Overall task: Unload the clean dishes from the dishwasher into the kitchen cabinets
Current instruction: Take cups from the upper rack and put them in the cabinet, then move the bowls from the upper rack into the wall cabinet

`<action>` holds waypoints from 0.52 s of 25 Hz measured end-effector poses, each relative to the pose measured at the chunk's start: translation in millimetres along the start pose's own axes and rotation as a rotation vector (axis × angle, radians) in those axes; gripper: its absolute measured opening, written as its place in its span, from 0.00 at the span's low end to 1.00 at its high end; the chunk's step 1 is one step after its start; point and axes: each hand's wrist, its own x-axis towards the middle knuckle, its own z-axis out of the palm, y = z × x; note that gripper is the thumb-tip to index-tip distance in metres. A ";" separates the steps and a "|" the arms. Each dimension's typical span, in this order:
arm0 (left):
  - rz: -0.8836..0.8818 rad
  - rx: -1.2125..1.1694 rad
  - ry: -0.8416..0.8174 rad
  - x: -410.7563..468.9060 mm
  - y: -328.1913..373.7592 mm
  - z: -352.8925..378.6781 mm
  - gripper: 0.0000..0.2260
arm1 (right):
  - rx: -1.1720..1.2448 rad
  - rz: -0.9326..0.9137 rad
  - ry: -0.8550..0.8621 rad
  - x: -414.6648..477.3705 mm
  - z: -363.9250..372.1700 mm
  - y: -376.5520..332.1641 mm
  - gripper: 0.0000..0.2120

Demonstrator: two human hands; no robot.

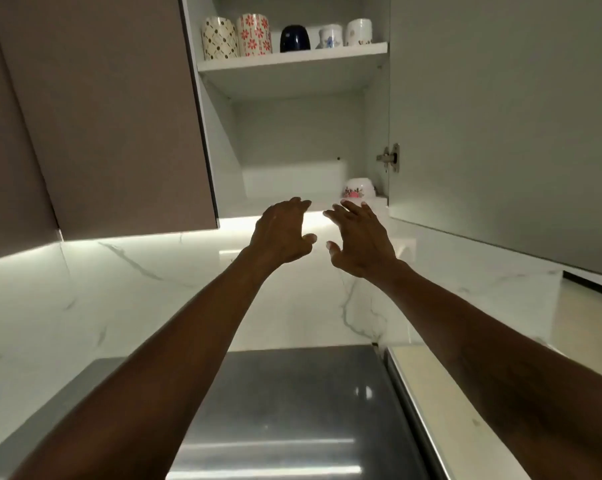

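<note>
White grey-veined marble wall [119,292], bright light strip [136,239] glowing along its top, small white wall fitting [406,247], shiny grey steel counter [292,410], cream surface [444,393] beside it

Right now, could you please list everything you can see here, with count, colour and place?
dotted mug: one, cream with dark dots, far left of upper shelf
flowered mug: one, white with red flowers, next to it
dark cup: one, navy, shelf middle
white mugs: two, small prints, shelf right
floral bowl: one, white with pink flowers, upside down, lower shelf right
cabinet door: one, grey, open at right
marble wall: white, grey veins, below cabinets
steel surface: one, grey, bottom centre
left hand: raised, empty, fingers loosely curled
right hand: raised, empty, beside it
</note>
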 end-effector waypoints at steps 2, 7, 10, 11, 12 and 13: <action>-0.017 -0.024 -0.074 -34.8 15.2 13.0 0.35 | -0.009 0.026 -0.102 -43.1 -4.6 -2.8 0.32; -0.023 -0.088 -0.181 -98.5 56.8 43.5 0.37 | -0.015 0.093 -0.261 -138.4 -19.4 4.8 0.34; -0.014 -0.128 -0.194 -119.3 85.0 49.4 0.36 | -0.017 0.109 -0.294 -175.6 -29.9 13.0 0.35; -0.010 -0.140 -0.204 -127.3 98.0 52.2 0.35 | -0.006 0.109 -0.306 -188.6 -34.6 17.0 0.35; -0.005 -0.151 -0.215 -135.3 110.8 55.9 0.35 | 0.006 0.106 -0.322 -200.2 -38.4 21.4 0.35; 0.000 -0.161 -0.228 -143.3 123.6 60.6 0.35 | 0.020 0.101 -0.337 -211.9 -43.1 26.4 0.35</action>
